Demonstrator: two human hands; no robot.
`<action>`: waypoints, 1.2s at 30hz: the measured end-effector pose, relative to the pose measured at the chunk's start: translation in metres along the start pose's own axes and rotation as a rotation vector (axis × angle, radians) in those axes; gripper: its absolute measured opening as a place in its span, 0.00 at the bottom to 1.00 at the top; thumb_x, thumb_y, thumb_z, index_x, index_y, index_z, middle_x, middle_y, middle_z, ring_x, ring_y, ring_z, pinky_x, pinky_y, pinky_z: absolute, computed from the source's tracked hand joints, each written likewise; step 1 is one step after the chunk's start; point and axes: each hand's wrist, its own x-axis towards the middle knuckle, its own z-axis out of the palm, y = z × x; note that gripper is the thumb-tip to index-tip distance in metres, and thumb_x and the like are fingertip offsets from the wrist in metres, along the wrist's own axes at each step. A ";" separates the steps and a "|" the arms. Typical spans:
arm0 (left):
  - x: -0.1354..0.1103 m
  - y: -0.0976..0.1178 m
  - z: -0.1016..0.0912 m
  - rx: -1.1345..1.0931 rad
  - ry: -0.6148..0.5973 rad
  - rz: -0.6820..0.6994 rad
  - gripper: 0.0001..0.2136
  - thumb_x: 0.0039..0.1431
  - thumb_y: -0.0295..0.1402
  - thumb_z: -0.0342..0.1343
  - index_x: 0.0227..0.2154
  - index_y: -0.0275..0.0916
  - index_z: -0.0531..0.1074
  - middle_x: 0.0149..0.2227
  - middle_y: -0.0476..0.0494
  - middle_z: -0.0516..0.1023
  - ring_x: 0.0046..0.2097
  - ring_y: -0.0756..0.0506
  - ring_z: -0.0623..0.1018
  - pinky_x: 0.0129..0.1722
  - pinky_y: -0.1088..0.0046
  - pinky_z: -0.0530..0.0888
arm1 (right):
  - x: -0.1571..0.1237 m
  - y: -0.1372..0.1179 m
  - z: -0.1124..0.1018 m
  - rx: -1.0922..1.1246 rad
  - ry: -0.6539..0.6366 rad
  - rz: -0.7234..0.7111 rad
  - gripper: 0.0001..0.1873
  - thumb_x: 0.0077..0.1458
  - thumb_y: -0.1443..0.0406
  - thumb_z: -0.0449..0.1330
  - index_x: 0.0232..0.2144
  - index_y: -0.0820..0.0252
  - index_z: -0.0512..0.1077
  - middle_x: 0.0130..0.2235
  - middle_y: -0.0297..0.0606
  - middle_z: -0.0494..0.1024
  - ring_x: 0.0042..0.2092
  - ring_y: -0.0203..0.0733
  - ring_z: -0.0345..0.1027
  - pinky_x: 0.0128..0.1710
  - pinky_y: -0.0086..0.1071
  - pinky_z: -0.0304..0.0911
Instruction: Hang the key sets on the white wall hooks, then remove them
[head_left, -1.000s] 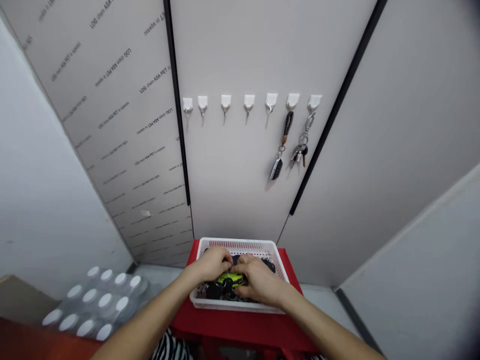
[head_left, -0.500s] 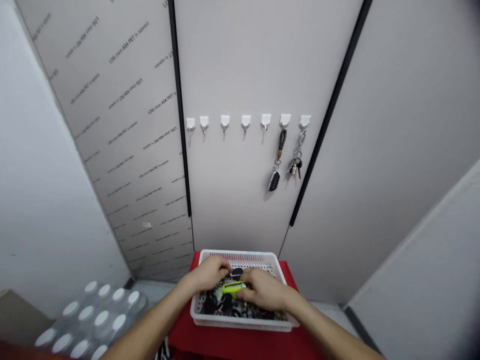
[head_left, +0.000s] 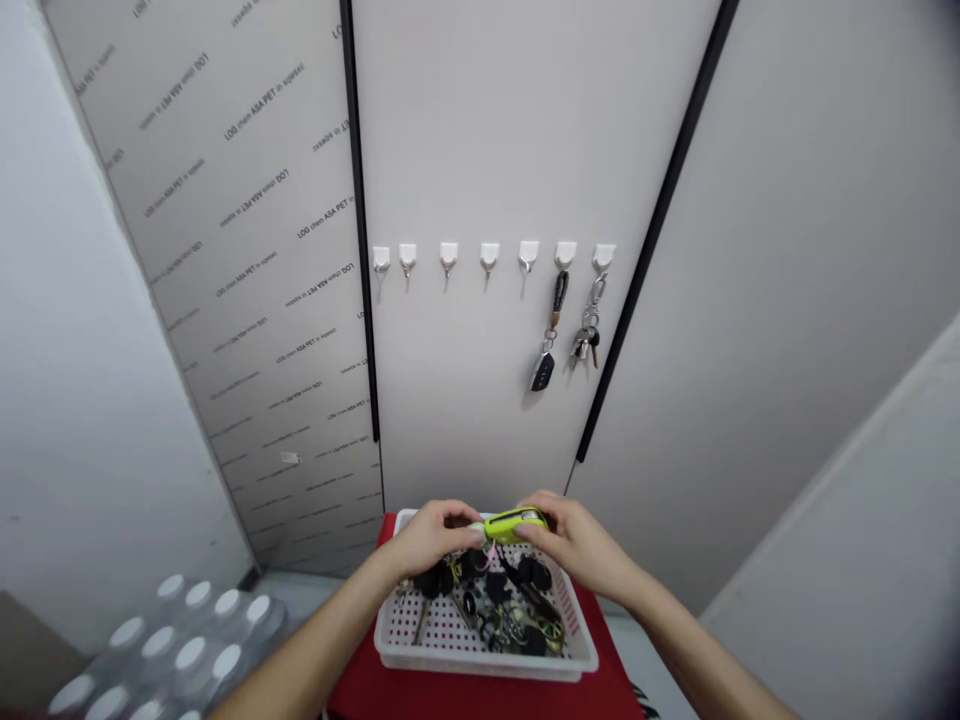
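Between thumb and fingers, my right hand [head_left: 574, 540] grips a bright yellow-green key fob [head_left: 510, 524], raised above the back of a white basket [head_left: 480, 662]. My left hand [head_left: 439, 538] pinches a small pale keychain piece [head_left: 478, 530] at the fob's left end. Just below hang a pink loop [head_left: 490, 556] and a dark strap [head_left: 514, 572]; where they attach is too small to tell. Jumbled keys and key rings [head_left: 499, 605] lie in the basket under both hands.
The basket stands on a red cloth [head_left: 450, 695]. A row of white hooks [head_left: 490, 256] lines the panel ahead. A car key [head_left: 542, 370] and a key bunch [head_left: 585, 343] hang from the two rightmost. White-capped bottles [head_left: 191, 650] stand lower left.
The yellow-green key fob has come up from among the keys toward the basket's back edge, in my right hand. My left hand now pinches its left end. The view has shifted slightly.
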 end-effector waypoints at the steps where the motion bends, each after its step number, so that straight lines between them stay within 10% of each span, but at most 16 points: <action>1: 0.001 -0.001 -0.001 0.021 -0.012 0.009 0.13 0.35 0.31 0.52 0.29 0.33 0.67 0.22 0.51 0.66 0.26 0.54 0.63 0.26 0.79 0.60 | -0.001 -0.004 -0.002 -0.031 0.016 -0.036 0.09 0.43 0.62 0.49 0.24 0.61 0.65 0.25 0.33 0.63 0.28 0.33 0.56 0.28 0.26 0.52; 8: 0.004 -0.003 -0.007 0.026 0.077 -0.015 0.10 0.34 0.20 0.45 0.24 0.32 0.66 0.23 0.50 0.68 0.26 0.53 0.65 0.27 0.79 0.61 | -0.002 -0.005 -0.008 0.118 0.127 -0.040 0.11 0.41 0.62 0.51 0.30 0.60 0.65 0.33 0.37 0.65 0.36 0.37 0.58 0.37 0.30 0.53; 14: 0.000 0.012 -0.003 -0.207 -0.073 0.035 0.12 0.37 0.25 0.49 0.30 0.33 0.66 0.29 0.48 0.69 0.32 0.52 0.66 0.34 0.77 0.61 | 0.003 0.004 -0.004 0.541 0.242 0.156 0.15 0.39 0.58 0.52 0.30 0.63 0.64 0.26 0.34 0.67 0.27 0.34 0.58 0.27 0.27 0.56; 25: 0.006 0.023 -0.001 -0.275 0.053 0.026 0.09 0.36 0.34 0.53 0.21 0.32 0.65 0.20 0.53 0.64 0.23 0.56 0.61 0.26 0.81 0.58 | 0.005 0.006 0.002 1.084 0.332 0.158 0.13 0.39 0.59 0.54 0.29 0.61 0.64 0.29 0.37 0.69 0.30 0.36 0.61 0.28 0.30 0.58; 36: 0.033 0.057 -0.005 0.132 0.219 0.133 0.06 0.40 0.30 0.47 0.18 0.32 0.65 0.18 0.52 0.64 0.22 0.55 0.61 0.23 0.80 0.59 | 0.008 0.028 0.027 0.670 0.334 0.183 0.15 0.38 0.60 0.54 0.31 0.62 0.66 0.35 0.41 0.70 0.38 0.42 0.61 0.41 0.37 0.54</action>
